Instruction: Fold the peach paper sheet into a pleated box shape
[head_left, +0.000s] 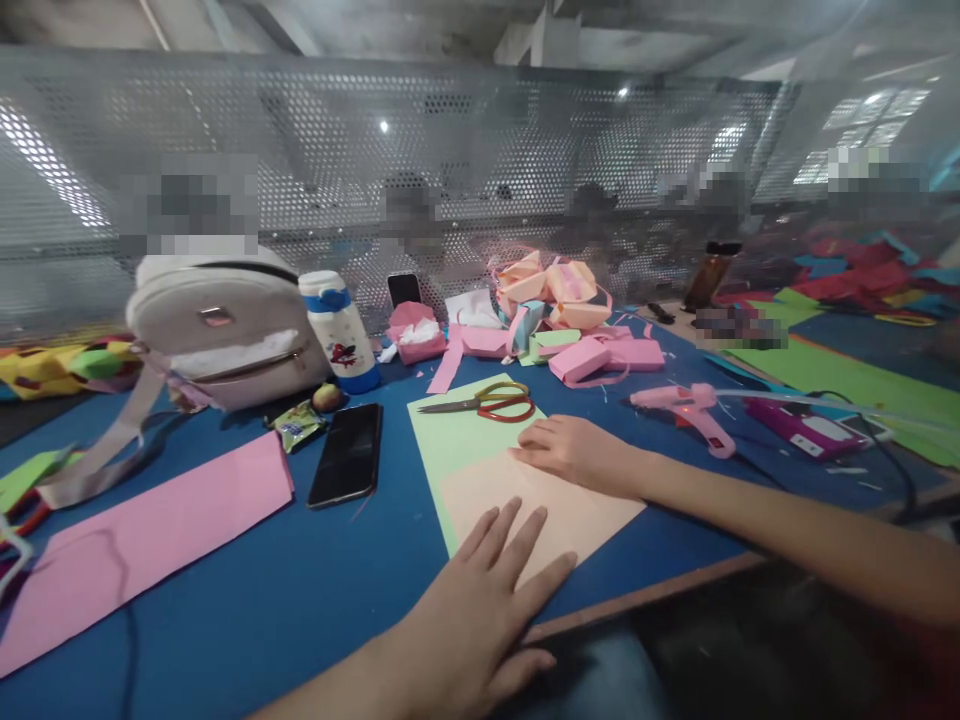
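Observation:
A peach sheet of paper (600, 520) lies over a pale green sheet (431, 450) near the table's front edge. My left hand (480, 610) rests with its fingers spread on the lower part of the peach sheet, holding nothing. My right hand (574, 452) lies flat across the upper part of the same sheet, fingers reaching left to its top edge. Scissors (480, 403) with red and yellow handles sit on the green sheet, just beyond my right fingertips. The scissors touch neither hand.
Left are a black phone (346, 455), pink paper (165, 530), a backpack (225, 330) and a bottle (341, 335). Folded paper pieces (555, 290) are piled behind. At right lie a pink glue gun (694, 412), its cord and a purple box (802, 428).

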